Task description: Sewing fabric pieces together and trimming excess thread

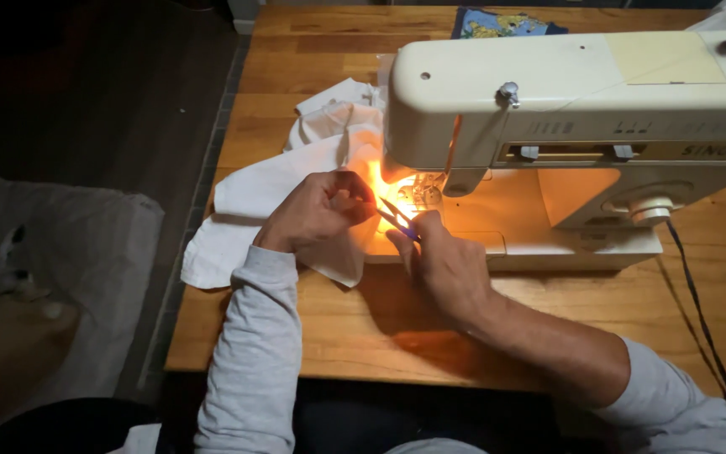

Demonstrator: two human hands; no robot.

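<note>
Dim room, and only the sewing machine (pixel 581 126) lamp lit the wooden counter (pixel 313 328). White fabric (pixel 270 193) lay bunched left of the needle, spilling toward the counter's edge. Left hand (pixel 317 210) had its grip closed on the cloth, pinching it up into the light. Right hand (pixel 443 261) gripped blue thread snips (pixel 398 217), tips aimed beside the presser foot, where the glow fell strongest.
</note>
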